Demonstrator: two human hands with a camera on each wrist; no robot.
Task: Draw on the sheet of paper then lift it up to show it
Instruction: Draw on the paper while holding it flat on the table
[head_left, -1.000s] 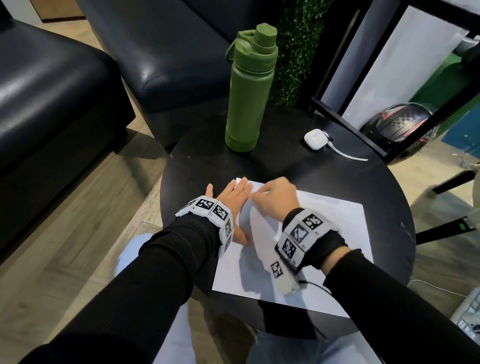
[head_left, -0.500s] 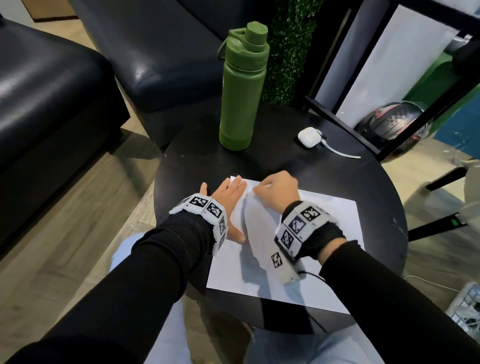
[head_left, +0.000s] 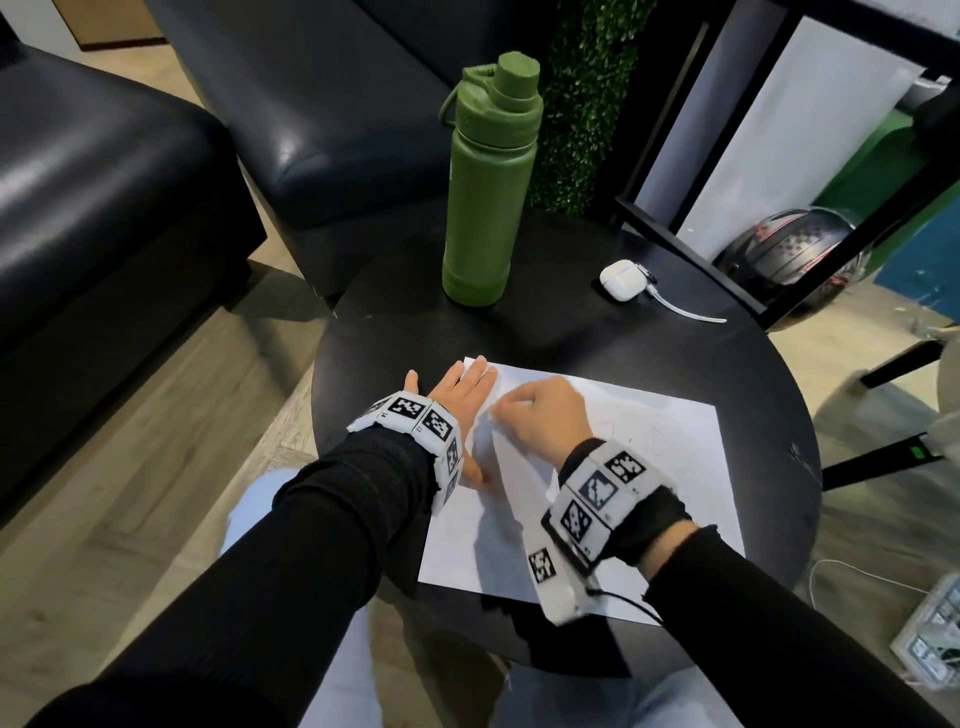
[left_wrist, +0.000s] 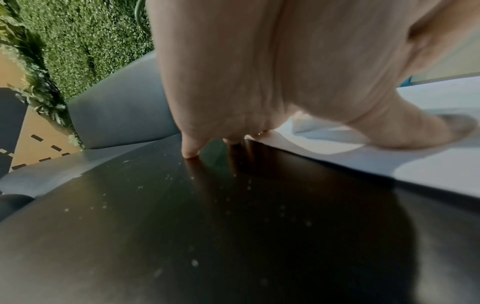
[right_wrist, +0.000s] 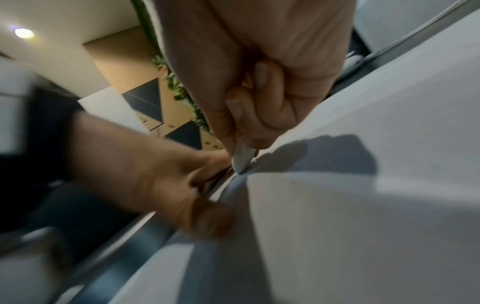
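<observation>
A white sheet of paper (head_left: 649, 467) lies on the round black table (head_left: 571, 332), with faint pencil-like lines near its middle. My left hand (head_left: 460, 395) lies flat with straight fingers on the sheet's left edge, partly on the table (left_wrist: 182, 226). My right hand (head_left: 540, 415) is curled over the sheet's upper left part. In the right wrist view its thumb and fingers pinch a pale pen tip (right_wrist: 242, 159), which touches the paper (right_wrist: 363, 205) close to my left hand (right_wrist: 155, 174). The rest of the pen is hidden in the fist.
A tall green bottle (head_left: 488, 182) stands at the table's far side. A white earbud case (head_left: 623, 278) with a cable lies at the far right. Dark sofas (head_left: 130, 208) stand to the left and behind, and a helmet (head_left: 789, 254) lies on the floor at the right.
The head view has swayed a little. My right hand has shifted slightly on the paper near the left hand; the left hand still lies flat on the sheet's edge.
</observation>
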